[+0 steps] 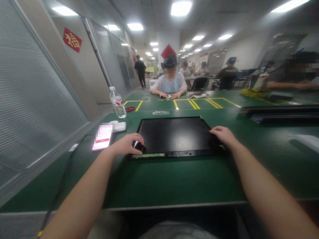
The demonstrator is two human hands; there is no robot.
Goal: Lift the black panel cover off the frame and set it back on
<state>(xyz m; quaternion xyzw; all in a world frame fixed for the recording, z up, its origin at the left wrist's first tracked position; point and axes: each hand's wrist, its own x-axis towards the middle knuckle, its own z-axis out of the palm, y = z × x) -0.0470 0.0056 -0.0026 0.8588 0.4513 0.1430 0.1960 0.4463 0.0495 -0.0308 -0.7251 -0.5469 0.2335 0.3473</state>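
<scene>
A flat black display panel (174, 134) lies on the green table in front of me. A green circuit strip (149, 155) shows along the left part of its near edge. My left hand (129, 144) grips the panel's left side near the front corner, fingers curved above and thumb low. Something dark and shiny shows under those fingers; I cannot make out whether it is a separate piece. At the opposite side, my right hand (223, 135) pinches the panel's right edge between thumb and fingers.
Left of the panel are a lit phone (102, 137), a white case (119, 126), a water bottle (117, 103) and red-handled scissors (130, 108). Small white strips (160, 113) lie behind it. Dark bars (284, 113) lie to the right. A person (169, 83) sits opposite.
</scene>
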